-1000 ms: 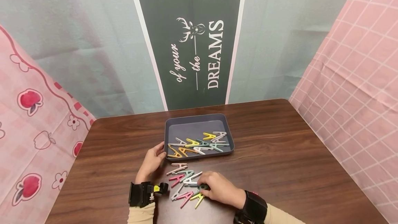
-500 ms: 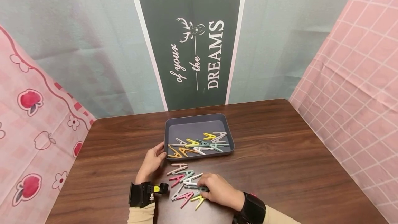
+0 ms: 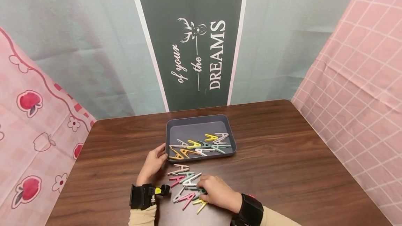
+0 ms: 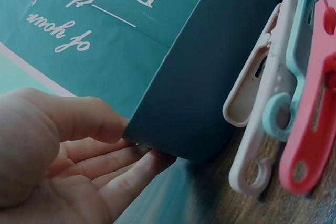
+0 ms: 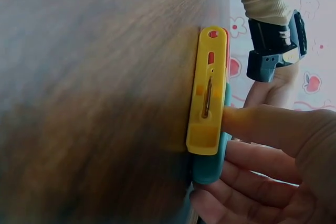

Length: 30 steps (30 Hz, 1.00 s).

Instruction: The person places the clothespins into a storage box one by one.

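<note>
My left hand (image 3: 154, 163) holds the front left corner of a dark grey tray (image 3: 196, 129). In the left wrist view its thumb lies at the rim and its fingertips sit under the corner. My right hand (image 3: 218, 191) pinches a dark green clothespin (image 3: 199, 194) among several loose ones on the table, its fingers partly covering it. From the right wrist view, a yellow clothespin (image 5: 206, 95) stands in front of the green clothespin (image 5: 206, 169), close by the thumb. White (image 3: 191, 180), red (image 3: 176, 180) and pink clothespins (image 3: 187, 198) lie just left of this hand.
Several clothespins, among them orange (image 3: 188, 152) and yellow ones (image 3: 193, 144), lie in the tray's front half. A beige clothespin (image 3: 179, 169) lies just before the tray on the brown wooden table (image 3: 282, 156). Curtains hang behind and at both sides.
My right hand has shifted slightly left, with the dark green clothespin. The white and red clothespins have been nudged left, and the yellow one has moved slightly toward me. The left hand stays at the tray.
</note>
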Each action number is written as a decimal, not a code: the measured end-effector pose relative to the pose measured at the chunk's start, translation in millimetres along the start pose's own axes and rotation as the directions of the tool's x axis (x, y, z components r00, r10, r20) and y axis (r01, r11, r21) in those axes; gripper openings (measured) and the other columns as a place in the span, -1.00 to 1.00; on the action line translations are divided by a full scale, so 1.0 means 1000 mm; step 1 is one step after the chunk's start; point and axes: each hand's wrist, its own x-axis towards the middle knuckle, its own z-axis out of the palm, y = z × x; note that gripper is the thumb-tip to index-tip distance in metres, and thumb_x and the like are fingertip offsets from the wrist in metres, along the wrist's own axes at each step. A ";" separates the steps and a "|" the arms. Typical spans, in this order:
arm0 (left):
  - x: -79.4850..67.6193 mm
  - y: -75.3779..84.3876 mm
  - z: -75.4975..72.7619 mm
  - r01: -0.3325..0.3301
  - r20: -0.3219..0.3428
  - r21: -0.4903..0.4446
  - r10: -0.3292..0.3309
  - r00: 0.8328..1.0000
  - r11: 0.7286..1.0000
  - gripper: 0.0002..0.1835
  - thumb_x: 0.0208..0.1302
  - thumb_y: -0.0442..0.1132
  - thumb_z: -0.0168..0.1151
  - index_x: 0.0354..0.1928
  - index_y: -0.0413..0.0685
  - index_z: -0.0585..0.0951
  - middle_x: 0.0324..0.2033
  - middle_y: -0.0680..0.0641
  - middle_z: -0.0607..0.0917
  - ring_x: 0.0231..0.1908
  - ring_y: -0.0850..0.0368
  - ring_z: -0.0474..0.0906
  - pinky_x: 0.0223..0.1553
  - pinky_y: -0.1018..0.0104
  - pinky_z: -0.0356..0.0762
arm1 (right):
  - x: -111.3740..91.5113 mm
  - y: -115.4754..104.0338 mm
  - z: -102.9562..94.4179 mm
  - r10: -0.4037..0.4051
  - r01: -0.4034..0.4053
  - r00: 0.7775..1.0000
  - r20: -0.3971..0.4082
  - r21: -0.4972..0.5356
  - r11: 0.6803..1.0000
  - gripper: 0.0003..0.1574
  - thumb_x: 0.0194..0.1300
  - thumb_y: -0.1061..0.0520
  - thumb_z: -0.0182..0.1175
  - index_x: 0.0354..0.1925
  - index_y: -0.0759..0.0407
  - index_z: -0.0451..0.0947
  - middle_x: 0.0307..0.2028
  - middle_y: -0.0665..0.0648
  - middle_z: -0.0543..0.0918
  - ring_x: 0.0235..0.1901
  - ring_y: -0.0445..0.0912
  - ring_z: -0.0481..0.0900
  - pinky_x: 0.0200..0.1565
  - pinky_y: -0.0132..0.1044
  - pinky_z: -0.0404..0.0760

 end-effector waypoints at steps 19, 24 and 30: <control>-0.001 0.002 -0.001 -0.004 -0.002 0.009 0.004 1.000 1.000 -0.45 0.33 -0.49 -0.04 0.37 -0.44 0.24 0.27 -0.45 0.42 0.26 -0.29 0.44 0.23 0.00 0.50 | -0.003 0.008 -0.020 -0.006 0.006 1.000 -0.003 0.019 1.000 -0.85 -0.08 0.14 0.42 -0.45 0.09 0.64 -0.51 -0.10 0.61 -0.49 -0.37 0.38 -0.45 -0.54 0.38; 0.000 0.003 -0.001 -0.001 0.000 0.021 0.001 1.000 1.000 -0.45 0.33 -0.49 -0.04 0.37 -0.44 0.23 0.28 -0.45 0.41 0.27 -0.29 0.43 0.25 -0.02 0.48 | -0.003 0.014 -0.024 -0.017 0.018 0.999 -0.030 0.039 0.999 -0.84 -0.12 0.15 0.41 -0.49 0.09 0.62 -0.54 -0.09 0.58 -0.51 -0.38 0.31 -0.47 -0.57 0.32; -0.001 0.004 -0.001 -0.003 0.004 0.014 0.003 1.000 1.000 -0.45 0.34 -0.49 -0.04 0.37 -0.46 0.22 0.27 -0.46 0.41 0.26 -0.30 0.43 0.24 -0.03 0.49 | -0.003 0.017 -0.023 -0.004 0.009 0.999 -0.050 0.097 0.995 -0.85 -0.13 0.18 0.41 -0.51 0.10 0.61 -0.57 -0.08 0.56 -0.52 -0.39 0.28 -0.48 -0.60 0.29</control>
